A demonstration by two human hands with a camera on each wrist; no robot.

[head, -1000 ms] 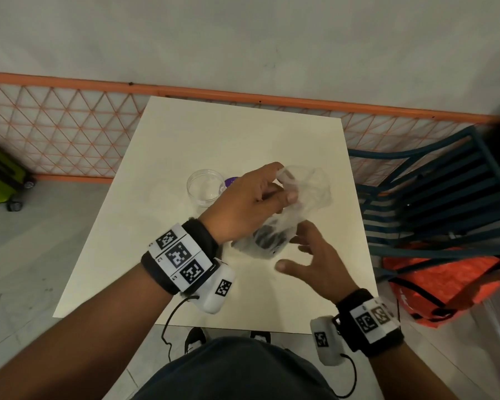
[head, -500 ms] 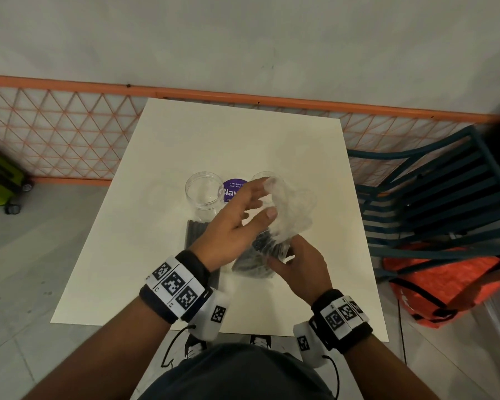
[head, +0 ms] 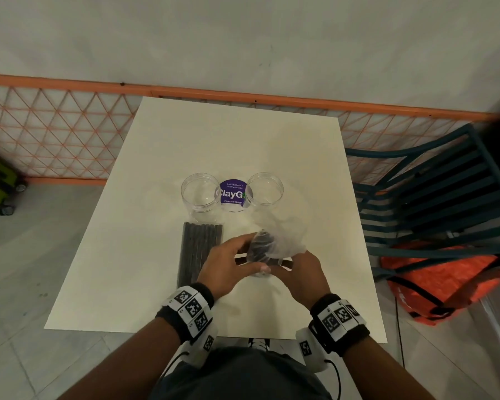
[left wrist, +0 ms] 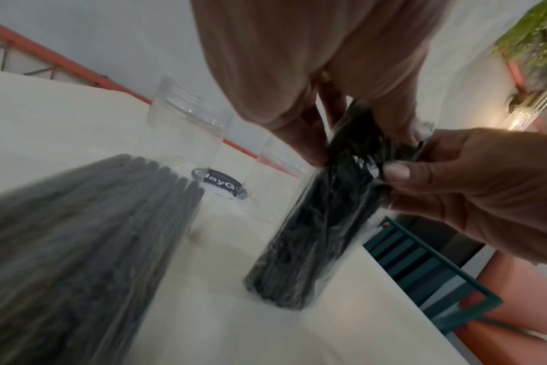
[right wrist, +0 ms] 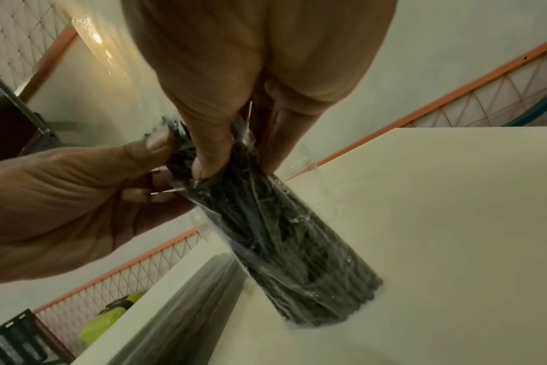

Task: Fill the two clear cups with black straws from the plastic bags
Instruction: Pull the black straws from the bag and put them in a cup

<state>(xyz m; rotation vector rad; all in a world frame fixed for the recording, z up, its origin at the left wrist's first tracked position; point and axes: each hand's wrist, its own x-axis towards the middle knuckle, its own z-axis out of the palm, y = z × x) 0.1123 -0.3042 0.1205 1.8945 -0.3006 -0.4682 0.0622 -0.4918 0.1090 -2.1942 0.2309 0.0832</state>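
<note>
Two clear cups (head: 200, 193) (head: 264, 188) stand empty and side by side at the table's middle. In front of the right cup a plastic bag of black straws (head: 261, 249) stands on end on the table, its loose top crumpled above the straws. My left hand (head: 251, 254) grips the bag's upper part from the left, and my right hand (head: 286, 262) pinches it from the right. The left wrist view shows the bag (left wrist: 322, 222) upright and the right thumb on it. A second bag of black straws (head: 201, 249) lies flat before the left cup.
A purple round sticker (head: 232, 192) lies between the cups. The cream table (head: 214, 140) ends close to my body. A teal slatted chair (head: 433, 192) and an orange bag (head: 451, 272) stand to the right, and an orange mesh fence (head: 55, 134) runs behind.
The bag came down from mid-air and now stands on the table nearer to me. My right hand, open below it before, has closed on it.
</note>
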